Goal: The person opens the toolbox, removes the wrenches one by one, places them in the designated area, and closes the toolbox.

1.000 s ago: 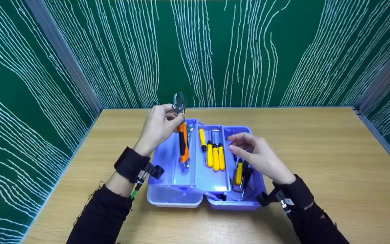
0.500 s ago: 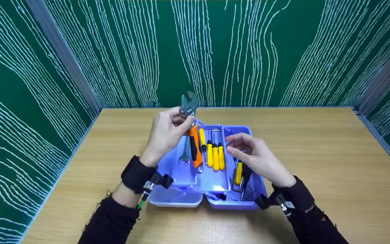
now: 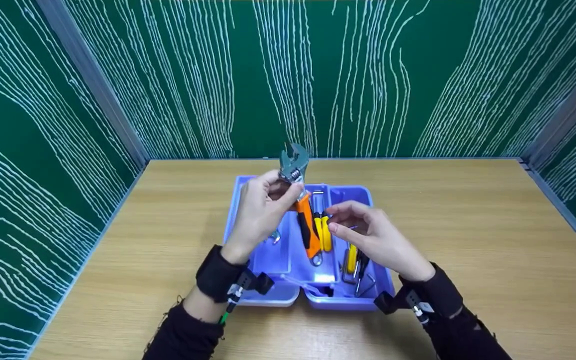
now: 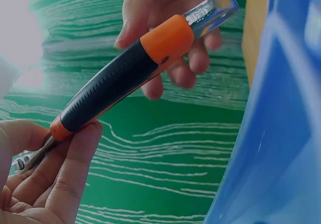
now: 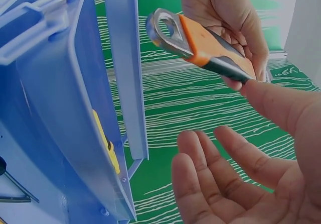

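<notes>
My left hand [image 3: 258, 215] pinches an adjustable wrench [image 3: 308, 227] near its head, between thumb and fingers. The wrench has a metal head and an orange and black handle. It is tilted over the purple toolbox [image 3: 348, 302], jaws up and handle end toward me. My right hand [image 3: 383, 240] hovers over the right part of the toolbox with loosely bent fingers and holds nothing. In the right wrist view, its thumb [image 5: 286, 103] overlaps the wrench handle; I cannot tell contact. Yellow-handled screwdrivers [image 3: 326, 235] lie in the middle tray, partly hidden by the wrench.
In the left tray lies a small wrench [image 3: 275, 236], mostly covered by my left hand. The right compartment holds a yellow-handled tool [image 3: 352, 258], dark tools and a hex key [image 3: 366, 285]. Green walls with white lines [image 3: 278, 75] border the wooden table [image 3: 493, 240].
My left hand has carried the adjustable wrench rightward and slightly toward me, from the left tray to above the middle tray, turning its head into view. My right hand has shifted slightly left.
</notes>
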`<state>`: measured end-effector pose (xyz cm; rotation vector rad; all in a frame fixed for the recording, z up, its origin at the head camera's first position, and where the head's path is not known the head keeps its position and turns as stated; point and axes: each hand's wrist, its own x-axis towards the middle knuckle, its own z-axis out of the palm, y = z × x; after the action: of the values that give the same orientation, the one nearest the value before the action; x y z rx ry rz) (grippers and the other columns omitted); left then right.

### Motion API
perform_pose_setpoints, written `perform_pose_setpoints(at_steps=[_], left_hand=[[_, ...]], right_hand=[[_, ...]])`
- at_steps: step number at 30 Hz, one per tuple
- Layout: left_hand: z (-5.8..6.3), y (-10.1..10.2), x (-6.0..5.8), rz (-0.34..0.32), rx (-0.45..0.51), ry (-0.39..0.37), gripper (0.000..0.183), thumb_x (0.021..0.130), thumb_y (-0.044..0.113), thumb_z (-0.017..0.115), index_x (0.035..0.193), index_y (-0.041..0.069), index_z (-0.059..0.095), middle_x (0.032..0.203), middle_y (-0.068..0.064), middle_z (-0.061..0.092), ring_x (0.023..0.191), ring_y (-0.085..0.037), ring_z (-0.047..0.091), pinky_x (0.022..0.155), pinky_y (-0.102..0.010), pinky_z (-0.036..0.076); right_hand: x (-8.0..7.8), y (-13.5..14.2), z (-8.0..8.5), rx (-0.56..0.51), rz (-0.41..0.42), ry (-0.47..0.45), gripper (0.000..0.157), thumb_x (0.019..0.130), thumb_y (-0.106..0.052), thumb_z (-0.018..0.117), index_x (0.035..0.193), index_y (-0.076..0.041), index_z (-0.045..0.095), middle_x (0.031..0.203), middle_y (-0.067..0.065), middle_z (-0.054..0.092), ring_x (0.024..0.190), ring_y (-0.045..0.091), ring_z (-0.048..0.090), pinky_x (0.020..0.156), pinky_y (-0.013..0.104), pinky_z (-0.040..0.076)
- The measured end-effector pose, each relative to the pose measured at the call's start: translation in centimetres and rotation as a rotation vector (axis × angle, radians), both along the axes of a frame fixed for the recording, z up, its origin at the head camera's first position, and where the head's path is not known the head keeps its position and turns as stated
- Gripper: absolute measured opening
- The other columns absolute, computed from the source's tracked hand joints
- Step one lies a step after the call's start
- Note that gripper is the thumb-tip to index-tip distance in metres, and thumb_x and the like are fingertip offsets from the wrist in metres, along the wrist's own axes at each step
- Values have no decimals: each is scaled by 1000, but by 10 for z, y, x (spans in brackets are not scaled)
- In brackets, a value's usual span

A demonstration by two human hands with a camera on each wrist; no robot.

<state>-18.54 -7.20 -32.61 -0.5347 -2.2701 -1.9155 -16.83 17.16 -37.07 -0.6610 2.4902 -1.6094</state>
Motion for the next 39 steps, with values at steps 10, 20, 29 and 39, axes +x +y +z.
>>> perform_pose_setpoints(at_steps=[10, 20, 29, 39], left_hand=[[-12, 9, 8, 5, 38, 46, 24, 103, 14, 72, 119, -4, 74, 105, -19, 83, 88, -24, 81, 78, -35, 69], [-21, 16, 15, 3, 65, 50, 32, 103, 17, 71, 128, -4, 72, 109, -19, 82, 99, -26, 82, 85, -34, 68], [-25, 17, 18, -17, 125, 7, 31, 104, 15, 71, 129, -3, 71, 111, -19, 82, 102, -26, 82, 87, -36, 68], [-29, 19, 16, -44, 117, -12, 31, 105, 15, 70, 129, -3, 71, 112, -18, 82, 102, -26, 81, 89, -36, 68]], right_hand=[[4, -4, -1, -39, 65, -15, 35, 106, -25, 70, 133, -3, 67, 119, 12, 74, 107, 23, 71, 93, 24, 61], [6, -8, -1, -43, 103, -26, 30, 106, -24, 71, 127, -3, 69, 113, 12, 75, 101, 23, 72, 88, 28, 63], [8, -8, -1, -33, 117, -35, 24, 106, -25, 71, 122, -7, 72, 107, 9, 75, 96, 21, 71, 84, 26, 62], [8, -8, -1, -39, 130, -31, 18, 105, -22, 71, 113, -6, 72, 102, 9, 74, 92, 18, 71, 80, 26, 61]])
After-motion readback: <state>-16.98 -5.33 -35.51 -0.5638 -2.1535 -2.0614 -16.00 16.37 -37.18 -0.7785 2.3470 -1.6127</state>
